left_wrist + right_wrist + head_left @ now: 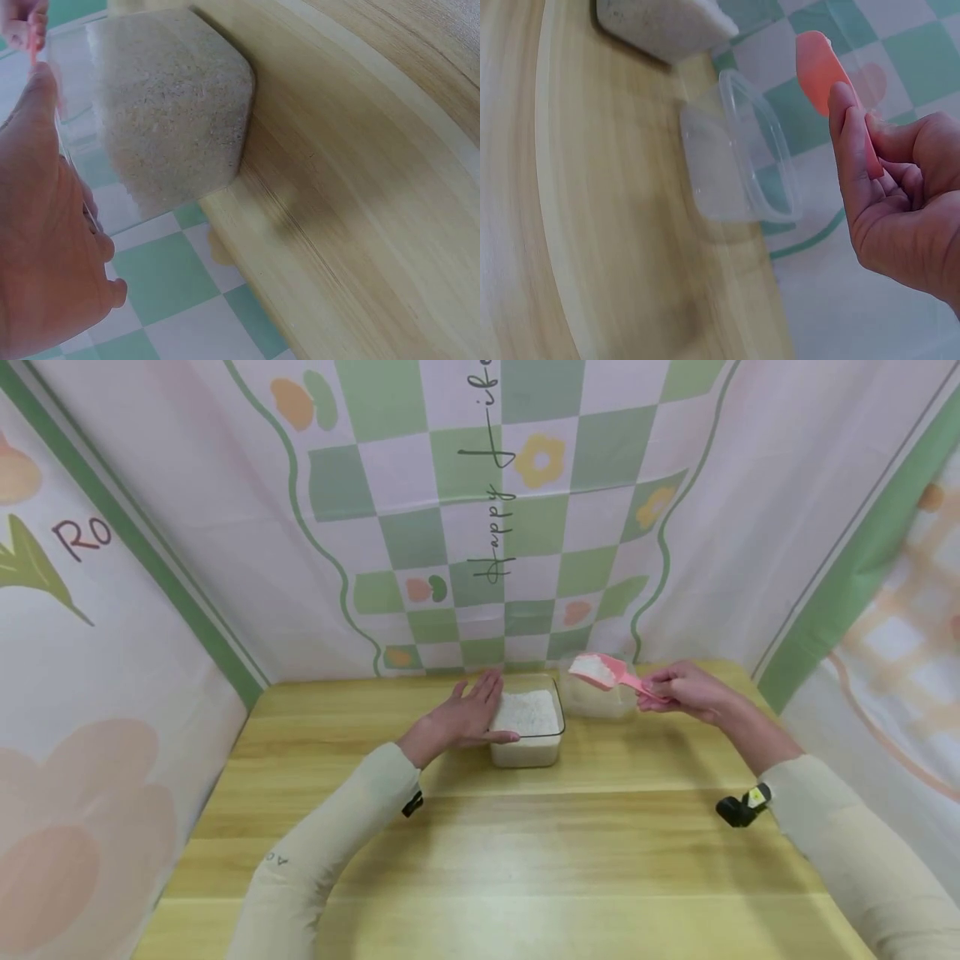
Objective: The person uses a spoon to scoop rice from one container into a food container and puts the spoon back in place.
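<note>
My right hand (686,689) grips the handle of a pink scoop (621,673), whose bowl is heaped with white rice-like grains (592,669). The scoop hangs above a clear plastic box (718,161), overlapping its far part in the head view. Left of that box stands a larger clear container (525,755), well filled with the same pale grains (169,105). Against this container's left side rests my left hand (468,714), fingers extended along the wall and thumb lying at the near rim. In the right wrist view, thumb and fingers pinch the scoop's handle (871,150).
Both containers stand near the back edge of a wooden table (495,868). A patterned cloth (465,527) in green and white checks hangs right behind them. More cloth rises at the left side (112,693) and right side (885,668).
</note>
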`<state>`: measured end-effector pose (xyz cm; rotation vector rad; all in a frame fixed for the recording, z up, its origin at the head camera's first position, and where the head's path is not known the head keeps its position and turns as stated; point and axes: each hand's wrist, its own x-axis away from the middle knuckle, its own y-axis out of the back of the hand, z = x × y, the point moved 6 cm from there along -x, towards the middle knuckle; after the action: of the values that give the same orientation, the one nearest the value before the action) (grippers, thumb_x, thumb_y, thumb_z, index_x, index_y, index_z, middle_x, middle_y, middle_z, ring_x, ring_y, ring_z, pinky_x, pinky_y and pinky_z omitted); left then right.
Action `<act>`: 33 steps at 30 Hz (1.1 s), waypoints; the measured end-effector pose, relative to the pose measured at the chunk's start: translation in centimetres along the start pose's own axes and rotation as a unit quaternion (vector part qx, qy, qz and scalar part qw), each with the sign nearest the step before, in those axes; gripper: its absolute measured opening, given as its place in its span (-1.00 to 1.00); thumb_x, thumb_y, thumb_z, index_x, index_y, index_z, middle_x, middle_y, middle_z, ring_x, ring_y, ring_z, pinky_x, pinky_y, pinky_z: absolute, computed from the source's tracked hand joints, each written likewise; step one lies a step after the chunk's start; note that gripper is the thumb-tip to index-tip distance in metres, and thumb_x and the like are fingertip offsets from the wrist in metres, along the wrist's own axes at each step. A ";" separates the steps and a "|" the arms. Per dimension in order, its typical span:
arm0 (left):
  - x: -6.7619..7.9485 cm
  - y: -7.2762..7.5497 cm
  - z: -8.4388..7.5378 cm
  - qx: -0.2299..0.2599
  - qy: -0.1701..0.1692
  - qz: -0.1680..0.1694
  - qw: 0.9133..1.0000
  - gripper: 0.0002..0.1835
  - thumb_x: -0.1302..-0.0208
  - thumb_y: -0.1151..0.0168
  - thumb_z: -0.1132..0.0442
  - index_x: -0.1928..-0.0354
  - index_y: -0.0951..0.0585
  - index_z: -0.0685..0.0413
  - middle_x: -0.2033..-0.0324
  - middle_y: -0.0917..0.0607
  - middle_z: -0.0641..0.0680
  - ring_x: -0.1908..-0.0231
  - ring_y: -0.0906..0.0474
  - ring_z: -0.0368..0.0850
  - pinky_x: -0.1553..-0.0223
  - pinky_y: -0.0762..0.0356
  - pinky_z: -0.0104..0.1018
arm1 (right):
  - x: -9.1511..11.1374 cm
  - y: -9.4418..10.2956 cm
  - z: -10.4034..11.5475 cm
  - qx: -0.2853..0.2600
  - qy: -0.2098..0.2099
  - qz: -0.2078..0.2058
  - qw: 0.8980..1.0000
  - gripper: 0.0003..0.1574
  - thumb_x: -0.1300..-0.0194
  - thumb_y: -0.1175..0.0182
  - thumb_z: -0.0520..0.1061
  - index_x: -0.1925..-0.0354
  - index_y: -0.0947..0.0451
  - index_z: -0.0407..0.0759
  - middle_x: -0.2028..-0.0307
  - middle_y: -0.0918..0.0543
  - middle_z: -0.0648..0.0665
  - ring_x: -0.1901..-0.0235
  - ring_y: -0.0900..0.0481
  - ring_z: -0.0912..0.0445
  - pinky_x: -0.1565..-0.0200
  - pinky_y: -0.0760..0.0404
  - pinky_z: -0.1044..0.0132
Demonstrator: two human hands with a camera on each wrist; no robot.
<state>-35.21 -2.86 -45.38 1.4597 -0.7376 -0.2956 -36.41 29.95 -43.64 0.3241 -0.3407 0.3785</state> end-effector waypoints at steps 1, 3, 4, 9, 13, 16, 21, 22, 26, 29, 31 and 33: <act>0.0 0.0 0.0 0.000 0.000 0.000 1.000 0.17 -0.31 0.31 -0.56 -0.57 0.32 0.20 -0.57 0.40 0.14 -0.59 0.45 0.00 -0.56 0.24 0.09 | -0.1 0.1 -0.1 0.003 -0.001 -0.003 1.000 -0.60 -0.55 0.14 -0.30 -0.13 -0.35 -0.65 0.40 -0.75 0.00 0.33 -0.76 0.21 0.20 -0.70 0.41; 0.0 0.0 0.0 0.000 0.000 0.000 1.000 0.16 -0.32 0.31 -0.57 -0.57 0.34 0.19 -0.57 0.41 0.13 -0.58 0.46 -0.01 -0.56 0.24 0.09 | -0.2 0.3 -0.3 0.009 -0.002 -0.010 1.000 -0.55 -0.55 0.14 -0.30 -0.19 -0.28 -0.70 0.40 -0.75 0.01 0.34 -0.75 0.23 0.21 -0.70 0.42; -0.1 -0.1 -0.1 0.000 0.000 0.000 1.000 0.16 -0.31 0.32 -0.57 -0.57 0.35 0.18 -0.57 0.42 0.12 -0.58 0.47 -0.01 -0.56 0.25 0.09 | -0.3 0.4 -0.5 0.012 -0.003 -0.013 1.000 -0.52 -0.54 0.14 -0.31 -0.22 -0.24 -0.72 0.40 -0.75 0.01 0.34 -0.74 0.24 0.21 -0.69 0.44; -0.2 -0.1 -0.1 0.005 0.000 -0.001 1.000 0.16 -0.31 0.32 -0.57 -0.57 0.35 0.17 -0.57 0.42 0.12 -0.58 0.47 -0.02 -0.56 0.25 0.09 | -0.9 0.8 -1.0 0.019 0.006 -0.020 1.000 -0.45 -0.48 0.12 -0.37 -0.27 -0.12 -0.80 0.39 -0.74 -0.01 0.37 -0.73 0.27 0.24 -0.68 0.48; -0.2 0.0 -0.3 0.005 -0.003 -0.004 1.000 0.16 -0.32 0.31 -0.56 -0.57 0.34 0.18 -0.57 0.42 0.13 -0.59 0.46 -0.01 -0.56 0.25 0.09 | -1.4 0.9 -1.3 0.043 0.013 -0.027 0.999 -0.47 -0.44 0.12 -0.42 -0.24 -0.15 -0.83 0.40 -0.74 -0.04 0.39 -0.73 0.27 0.26 -0.68 0.48; -0.3 0.0 -0.4 0.007 -0.007 -0.007 1.000 0.16 -0.32 0.31 -0.56 -0.57 0.34 0.19 -0.57 0.42 0.13 -0.59 0.44 0.01 -0.55 0.23 0.10 | -1.7 1.0 -1.5 0.064 0.015 -0.033 0.997 -0.50 -0.44 0.14 -0.43 -0.21 -0.19 -0.84 0.41 -0.75 -0.06 0.41 -0.72 0.26 0.29 -0.68 0.46; -0.2 0.1 -0.6 0.007 -0.009 -0.009 1.000 0.16 -0.32 0.29 -0.55 -0.57 0.34 0.19 -0.57 0.43 0.13 -0.59 0.42 0.01 -0.55 0.21 0.11 | -2.2 1.2 -1.5 0.084 0.018 -0.038 0.996 -0.52 -0.42 0.17 -0.44 -0.17 -0.24 -0.85 0.41 -0.75 -0.09 0.43 -0.72 0.24 0.31 -0.68 0.47; -0.2 0.2 -0.6 0.008 -0.009 -0.010 1.000 0.16 -0.33 0.29 -0.55 -0.57 0.34 0.19 -0.57 0.43 0.13 -0.59 0.42 0.01 -0.55 0.21 0.11 | -2.2 1.2 -1.5 0.085 0.018 -0.039 0.995 -0.52 -0.41 0.16 -0.44 -0.16 -0.24 -0.85 0.42 -0.75 -0.09 0.43 -0.72 0.24 0.31 -0.68 0.47; -0.2 0.3 -0.6 0.013 -0.008 -0.012 1.000 0.15 -0.33 0.27 -0.54 -0.57 0.33 0.19 -0.57 0.43 0.12 -0.59 0.43 0.02 -0.55 0.22 0.11 | -2.3 1.3 -1.4 0.091 0.014 -0.047 0.995 -0.52 -0.40 0.13 -0.43 -0.15 -0.26 -0.84 0.44 -0.75 -0.09 0.45 -0.73 0.23 0.32 -0.68 0.47; -0.1 0.2 -0.6 0.016 -0.007 -0.012 1.000 0.15 -0.33 0.27 -0.54 -0.57 0.34 0.19 -0.57 0.44 0.11 -0.59 0.43 0.01 -0.55 0.22 0.12 | -2.3 1.2 -1.2 0.094 0.010 -0.052 0.994 -0.53 -0.41 0.09 -0.42 -0.15 -0.28 -0.83 0.46 -0.75 -0.09 0.46 -0.73 0.22 0.33 -0.69 0.46; 0.0 0.1 -0.4 0.016 -0.005 -0.012 1.000 0.15 -0.34 0.28 -0.54 -0.57 0.34 0.19 -0.57 0.45 0.11 -0.59 0.43 0.02 -0.55 0.22 0.12 | -2.2 1.1 -1.1 0.098 0.008 -0.055 0.994 -0.53 -0.43 0.06 -0.40 -0.14 -0.30 -0.82 0.47 -0.75 -0.08 0.47 -0.73 0.23 0.33 -0.69 0.45; 0.0 0.0 -0.3 0.015 -0.003 -0.011 1.000 0.15 -0.34 0.28 -0.54 -0.57 0.34 0.19 -0.57 0.45 0.11 -0.59 0.43 0.01 -0.55 0.21 0.12 | -2.2 1.0 -0.8 0.103 0.010 -0.057 0.993 -0.54 -0.43 0.04 -0.39 -0.12 -0.31 -0.82 0.48 -0.75 -0.09 0.48 -0.73 0.23 0.33 -0.69 0.45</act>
<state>-35.02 -2.66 -45.33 1.4970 -0.7341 -0.3058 -38.54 30.41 -44.99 0.5386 -0.2632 0.3036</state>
